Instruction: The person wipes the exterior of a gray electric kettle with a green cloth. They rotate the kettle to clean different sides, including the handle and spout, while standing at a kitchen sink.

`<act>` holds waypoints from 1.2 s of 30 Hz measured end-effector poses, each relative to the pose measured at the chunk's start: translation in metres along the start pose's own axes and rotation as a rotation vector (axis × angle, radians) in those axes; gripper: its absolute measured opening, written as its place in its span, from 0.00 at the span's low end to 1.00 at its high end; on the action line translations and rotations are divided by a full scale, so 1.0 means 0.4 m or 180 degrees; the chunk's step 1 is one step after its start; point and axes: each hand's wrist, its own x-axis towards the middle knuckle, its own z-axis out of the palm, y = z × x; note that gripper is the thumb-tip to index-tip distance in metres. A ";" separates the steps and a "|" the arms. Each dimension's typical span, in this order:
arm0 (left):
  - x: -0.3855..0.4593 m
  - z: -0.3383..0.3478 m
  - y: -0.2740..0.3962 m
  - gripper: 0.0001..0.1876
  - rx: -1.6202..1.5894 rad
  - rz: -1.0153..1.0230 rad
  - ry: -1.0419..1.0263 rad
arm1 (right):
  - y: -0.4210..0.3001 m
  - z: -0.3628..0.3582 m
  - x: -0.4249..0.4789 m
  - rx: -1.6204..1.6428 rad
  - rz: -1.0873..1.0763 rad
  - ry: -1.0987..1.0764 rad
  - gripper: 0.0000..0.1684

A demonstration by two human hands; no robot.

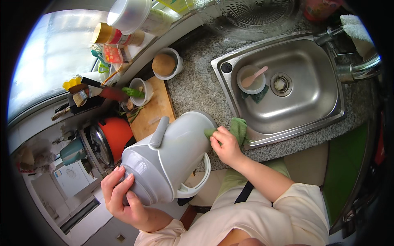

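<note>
A grey and white insulated jug [184, 141] is tilted on its side in front of me, over the counter's edge. My left hand [124, 193] grips its grey top [150, 176], with the fingers curled over the end. The bare side handle [197, 181] faces my body, and a grey lever [159, 132] sticks out from the opposite side. In my right hand [226, 146] is a bunched green cloth [238, 129]. That hand holds it against the jug's base end, beside the sink's near corner.
The steel sink [301, 120] holds a white bowl with a pink spoon [255, 77], over a dark green pad. A wooden cutting board [154, 115], a bowl with a green pepper [141, 92] and a bowl with a round tan item [167, 64] line the window side. Left stands an orange pot [115, 138].
</note>
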 end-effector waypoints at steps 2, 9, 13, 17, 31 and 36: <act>-0.003 0.004 0.011 0.18 0.0010 -0.0046 0.0053 | 0.023 0.003 0.028 -0.0060 -0.0045 -0.0030 0.01; -0.003 -0.001 -0.001 0.17 0.0045 0.0063 -0.0001 | 0.009 0.009 0.001 -0.0008 -0.0032 0.0049 0.05; -0.005 -0.004 -0.002 0.18 0.0051 0.0056 -0.0030 | -0.004 0.005 -0.017 -0.0215 -0.0068 -0.0019 0.04; -0.009 -0.002 -0.005 0.17 0.0061 0.0074 -0.0019 | -0.005 0.009 -0.021 -0.0510 -0.0300 0.0103 0.04; -0.008 -0.003 0.000 0.18 -0.0104 0.0043 -0.0082 | 0.092 0.014 0.001 -0.1333 -0.0407 0.0121 0.05; -0.015 -0.015 -0.016 0.18 -0.0044 0.0153 -0.0194 | 0.074 0.026 -0.074 -0.1373 -0.0360 0.0064 0.06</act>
